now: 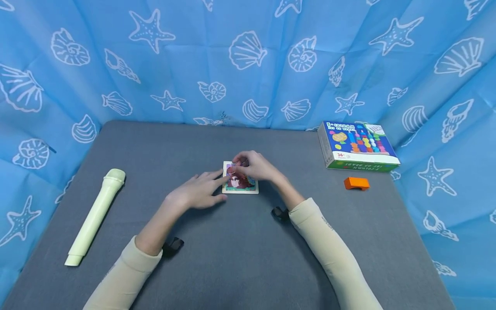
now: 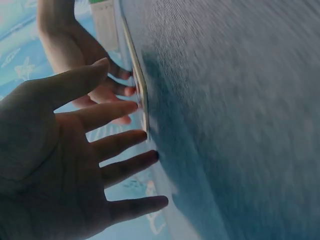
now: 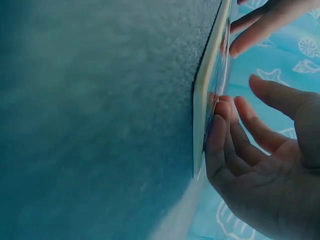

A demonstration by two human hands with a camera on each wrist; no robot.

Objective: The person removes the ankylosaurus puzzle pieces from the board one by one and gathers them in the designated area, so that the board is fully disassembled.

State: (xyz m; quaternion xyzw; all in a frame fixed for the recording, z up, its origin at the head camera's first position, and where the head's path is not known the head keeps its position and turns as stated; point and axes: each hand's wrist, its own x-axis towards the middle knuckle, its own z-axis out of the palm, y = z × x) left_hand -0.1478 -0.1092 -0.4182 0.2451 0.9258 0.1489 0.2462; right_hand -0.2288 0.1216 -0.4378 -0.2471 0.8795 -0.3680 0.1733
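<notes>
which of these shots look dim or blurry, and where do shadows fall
Head view: bright, mostly crisp, soft shadows on the tabletop beside the pale green microphone; left wrist view: dimmer, the left hand dark against the brighter blue curtain, a dark shadow on the tabletop; right wrist view: tabletop smeared out of focus at left, the right hand and picture board clearer.

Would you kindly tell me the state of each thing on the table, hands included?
Picture board: lying flat, partly hidden
Left hand: fingers spread, at the board's left edge
Right hand: fingers bent, over the board
Microphone: lying on its side
Box: lying flat, apparently closed
Orange block: resting, held by neither hand
</notes>
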